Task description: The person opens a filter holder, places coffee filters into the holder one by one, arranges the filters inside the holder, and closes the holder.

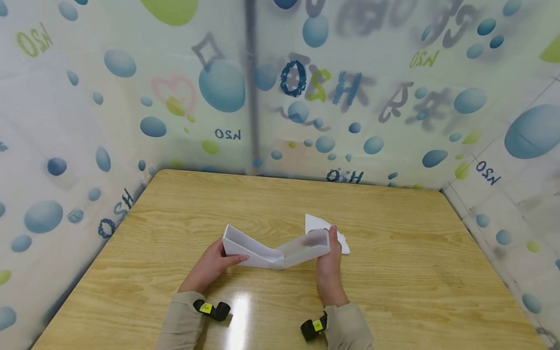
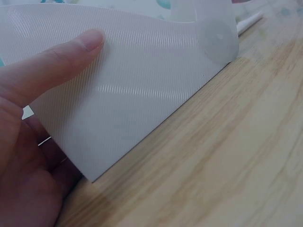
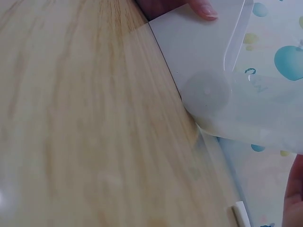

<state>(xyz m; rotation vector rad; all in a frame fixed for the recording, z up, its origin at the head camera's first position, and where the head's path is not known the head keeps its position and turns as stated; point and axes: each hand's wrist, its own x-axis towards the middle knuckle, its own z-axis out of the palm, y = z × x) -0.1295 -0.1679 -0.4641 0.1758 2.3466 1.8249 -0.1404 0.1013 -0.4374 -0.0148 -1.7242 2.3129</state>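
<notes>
White hinged holder, left fingers gripping one end, right fingers holding the other end

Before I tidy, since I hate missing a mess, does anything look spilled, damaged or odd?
Nothing looks spilled or damaged. At most, the white piece on the table beyond the right hand looks askew, not squared to the table edges.
</notes>
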